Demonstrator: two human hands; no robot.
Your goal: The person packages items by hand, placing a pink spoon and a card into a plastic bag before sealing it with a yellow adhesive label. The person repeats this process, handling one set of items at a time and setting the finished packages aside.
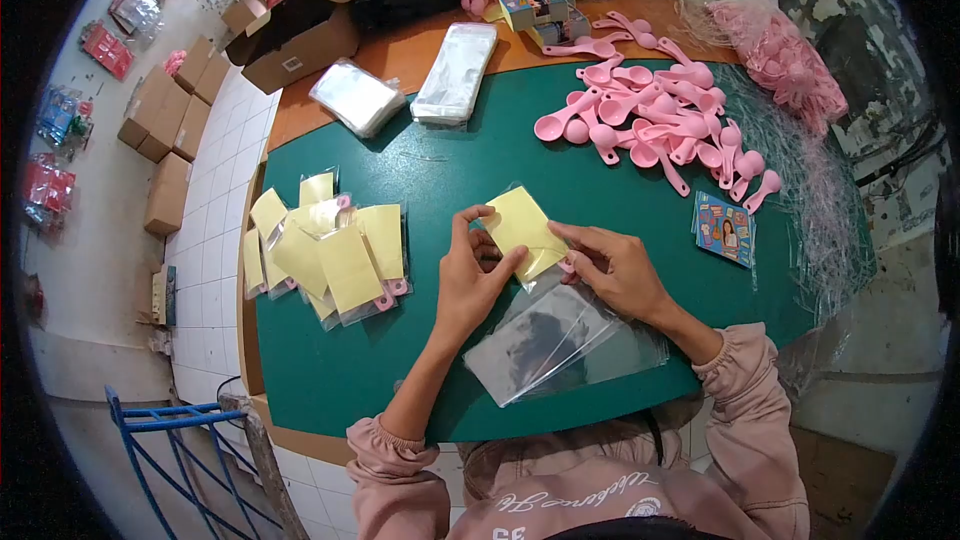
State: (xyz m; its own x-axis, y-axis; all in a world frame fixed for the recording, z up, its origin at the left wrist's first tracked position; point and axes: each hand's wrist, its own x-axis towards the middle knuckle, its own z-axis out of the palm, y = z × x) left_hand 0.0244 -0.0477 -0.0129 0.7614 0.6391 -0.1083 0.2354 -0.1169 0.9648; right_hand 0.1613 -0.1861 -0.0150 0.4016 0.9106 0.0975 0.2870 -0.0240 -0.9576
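The left hand [470, 280] and right hand [615, 270] each keep a narrow grip pinching the yellow card [520, 225], just beyond the sleeve stack [545, 340]. The card looks light, bendy and slippery, best held by its edges.

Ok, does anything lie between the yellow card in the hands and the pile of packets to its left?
Nothing visible does. The card is in the grip of the left hand and the right hand. Between it and the pile, apart from the left hand itself, only bare green mat shows.
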